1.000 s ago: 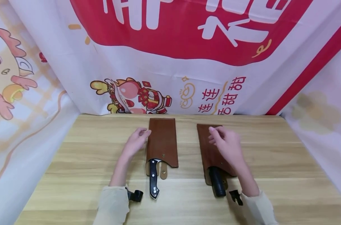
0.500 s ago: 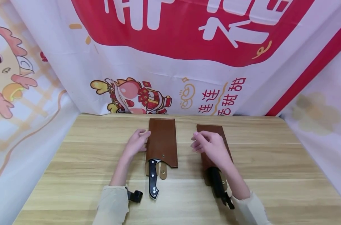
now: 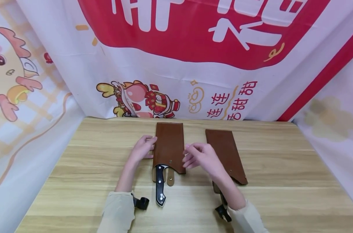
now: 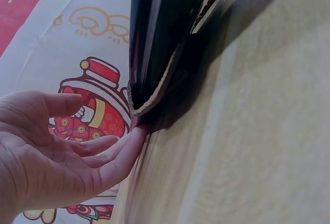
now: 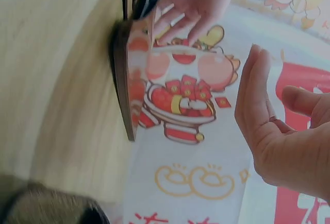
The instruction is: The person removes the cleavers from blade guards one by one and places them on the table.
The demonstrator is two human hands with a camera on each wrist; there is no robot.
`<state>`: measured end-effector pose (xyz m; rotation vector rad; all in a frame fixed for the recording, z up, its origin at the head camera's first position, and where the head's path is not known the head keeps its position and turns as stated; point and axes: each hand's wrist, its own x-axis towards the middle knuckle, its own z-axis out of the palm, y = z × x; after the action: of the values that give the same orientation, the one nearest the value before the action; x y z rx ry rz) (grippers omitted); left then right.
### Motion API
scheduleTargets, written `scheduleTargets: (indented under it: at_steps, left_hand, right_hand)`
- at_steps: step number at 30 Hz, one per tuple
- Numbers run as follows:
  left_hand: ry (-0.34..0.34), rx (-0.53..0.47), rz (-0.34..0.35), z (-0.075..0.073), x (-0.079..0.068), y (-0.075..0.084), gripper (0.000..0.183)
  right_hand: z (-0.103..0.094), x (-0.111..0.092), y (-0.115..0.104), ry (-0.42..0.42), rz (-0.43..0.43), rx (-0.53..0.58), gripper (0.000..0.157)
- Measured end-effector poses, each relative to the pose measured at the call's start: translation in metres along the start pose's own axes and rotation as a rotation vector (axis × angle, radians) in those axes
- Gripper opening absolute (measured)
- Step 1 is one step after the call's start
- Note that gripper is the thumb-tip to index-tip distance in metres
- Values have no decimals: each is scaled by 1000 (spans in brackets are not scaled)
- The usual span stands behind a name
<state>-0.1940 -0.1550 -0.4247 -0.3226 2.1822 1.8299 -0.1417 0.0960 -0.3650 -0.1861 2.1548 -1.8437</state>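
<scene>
A kitchen knife's black riveted handle (image 3: 159,186) sticks out of the near end of a brown leather sheath (image 3: 169,142) lying flat on the table. The blade is inside the sheath, apart from a sliver by the handle. My left hand (image 3: 142,149) is at the sheath's left edge, fingers loosely bent and fingertips at its side; the left wrist view shows that hand (image 4: 67,157) palm up. My right hand (image 3: 204,158) hovers by the sheath's right edge, holding nothing, its fingers (image 5: 253,85) extended in the right wrist view.
A second brown leather sheath (image 3: 226,152) lies to the right, slightly angled; my right forearm mostly hides the black handle at its near end. Black camera mounts (image 3: 141,203) sit at both wrists. A printed cloth (image 3: 193,64) rises behind the wooden table (image 3: 92,168).
My right hand has moved left, from over the right sheath to the left sheath's right edge. My left hand has stayed by the left edge. Both sheaths lie where they were.
</scene>
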Motion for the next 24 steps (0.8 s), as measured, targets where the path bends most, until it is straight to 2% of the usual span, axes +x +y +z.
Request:
scheduleTargets:
  at_steps: [9,16,24]
  left_hand:
    - [-4,-18,-8,2,0,0,58]
    - [15,-38,-12,4,0,1,54]
    - [30,-56,-12,4,-1,2,52]
  right_hand:
    - [11,4,11,-77,53,7,38]
    - [14,8,22,-155,119,85,44]
    - [21,9,28,-226,165,101,41]
